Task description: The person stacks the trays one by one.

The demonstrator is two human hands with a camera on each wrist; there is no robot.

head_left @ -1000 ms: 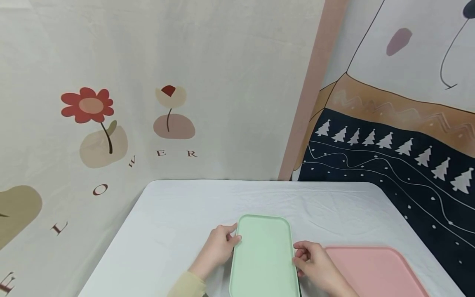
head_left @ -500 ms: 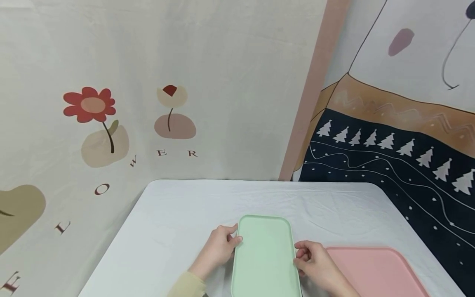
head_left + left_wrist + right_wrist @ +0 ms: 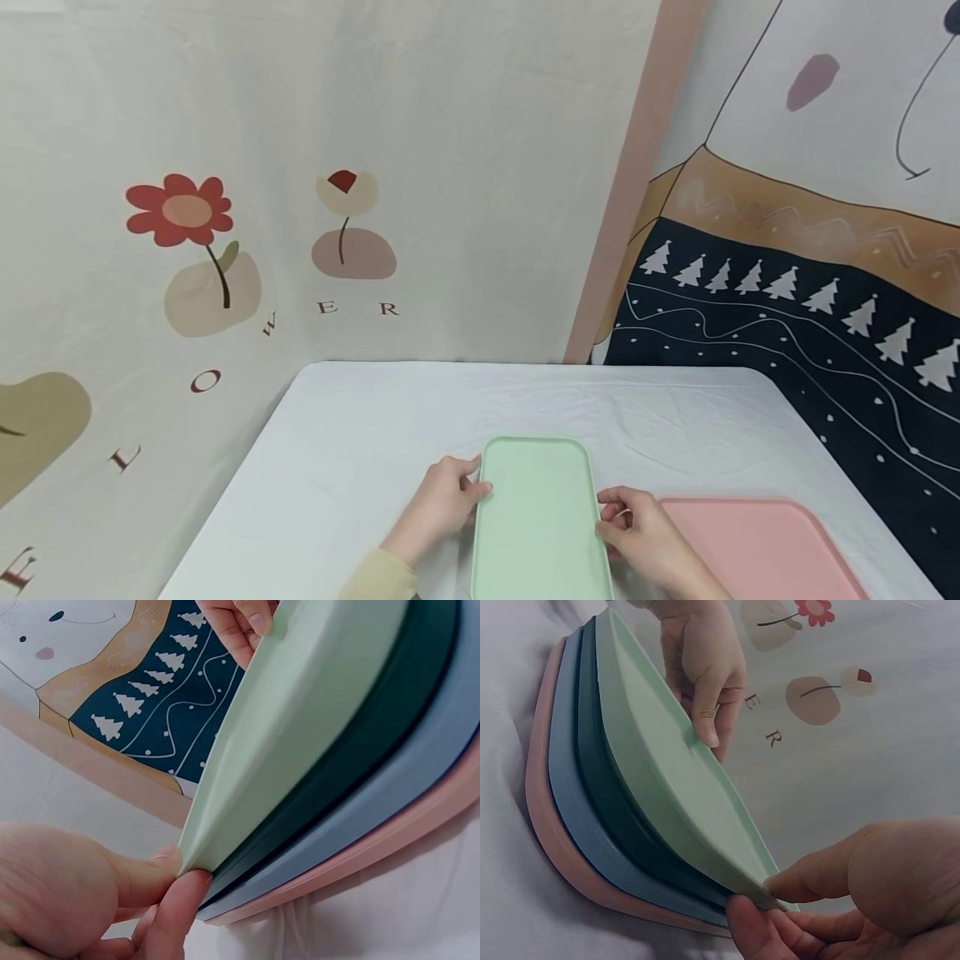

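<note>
A light green rectangular tray (image 3: 540, 517) with a raised rim lies between my two hands in the head view. My left hand (image 3: 442, 500) pinches its left rim, thumb on top and fingers beneath. On the opposite side, my right hand (image 3: 637, 529) pinches the right rim between thumb and fingers. Below it, the left wrist view reveals a dark green tray (image 3: 367, 742), a blue tray (image 3: 405, 772) and a lower pink tray (image 3: 420, 821), stacked. From the head, the light green one hides these. The near ends of the trays are cut off by the frame.
To the right, beside my right forearm, another pink tray (image 3: 757, 542) lies on the white-covered table (image 3: 360, 433). Behind the table hang a cloth with flower prints (image 3: 480, 167) and a dark cloth with tree prints (image 3: 750, 325).
The light green tray has shifted very slightly nearer and to the right, with both hands keeping their pinch on its rims. The pink tray at the right stays put.
</note>
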